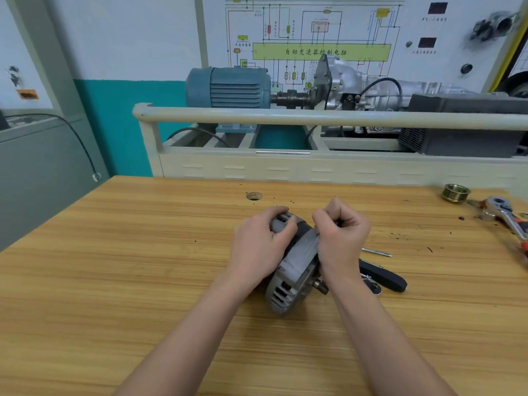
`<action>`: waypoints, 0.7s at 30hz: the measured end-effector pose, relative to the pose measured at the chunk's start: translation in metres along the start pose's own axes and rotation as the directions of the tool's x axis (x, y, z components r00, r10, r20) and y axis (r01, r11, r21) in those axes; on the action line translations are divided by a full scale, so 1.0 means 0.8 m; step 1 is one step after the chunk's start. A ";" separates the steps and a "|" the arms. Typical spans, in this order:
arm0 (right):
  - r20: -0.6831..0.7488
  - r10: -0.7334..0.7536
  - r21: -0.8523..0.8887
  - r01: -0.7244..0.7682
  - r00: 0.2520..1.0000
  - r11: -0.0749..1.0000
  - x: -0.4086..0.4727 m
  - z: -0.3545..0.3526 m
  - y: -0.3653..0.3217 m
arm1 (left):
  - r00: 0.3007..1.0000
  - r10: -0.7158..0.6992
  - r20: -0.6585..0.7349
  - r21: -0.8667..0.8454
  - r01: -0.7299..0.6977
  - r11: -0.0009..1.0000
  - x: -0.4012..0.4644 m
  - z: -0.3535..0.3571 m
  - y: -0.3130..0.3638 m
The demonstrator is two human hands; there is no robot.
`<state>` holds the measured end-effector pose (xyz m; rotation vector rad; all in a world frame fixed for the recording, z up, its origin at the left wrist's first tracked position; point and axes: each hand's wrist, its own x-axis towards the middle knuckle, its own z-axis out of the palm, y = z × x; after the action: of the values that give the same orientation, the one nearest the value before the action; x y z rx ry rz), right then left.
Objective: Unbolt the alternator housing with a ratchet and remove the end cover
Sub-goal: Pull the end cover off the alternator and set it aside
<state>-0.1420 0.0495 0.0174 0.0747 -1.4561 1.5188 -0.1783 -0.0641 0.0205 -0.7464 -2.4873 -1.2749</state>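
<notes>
Head view: alternator (294, 270) lying on its side at centre of wooden bench (143, 252). Left hand (261, 247) curled over far end of housing, gripping it. Right hand (341, 238) clenched on near-side rim, fingers folded tight against casing. Ratchet (505, 217) at right bench edge, well apart; grooved pulley (456, 192) just beside it. Black-handled tool (383, 275) behind right wrist.
</notes>
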 end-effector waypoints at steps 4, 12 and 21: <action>0.008 -0.066 0.025 0.066 0.998 0.998 -0.007 0.005 -0.009 | 1.000 0.016 0.020 -0.007 -0.016 1.000 0.001 -0.004 -0.005; 0.035 -0.107 -0.039 0.108 0.994 0.993 -0.016 -0.002 -0.014 | 0.987 0.040 0.156 -0.130 -0.020 0.991 0.010 -0.007 -0.013; 0.130 0.027 -0.146 -0.008 0.991 0.989 -0.005 -0.015 0.002 | 0.974 -0.071 0.216 -0.258 0.127 0.958 0.008 -0.009 -0.017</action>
<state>-0.1343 0.0571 0.0104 0.0760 -1.6722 1.4396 -0.1911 -0.0748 0.0181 -0.8631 -2.5671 -1.6788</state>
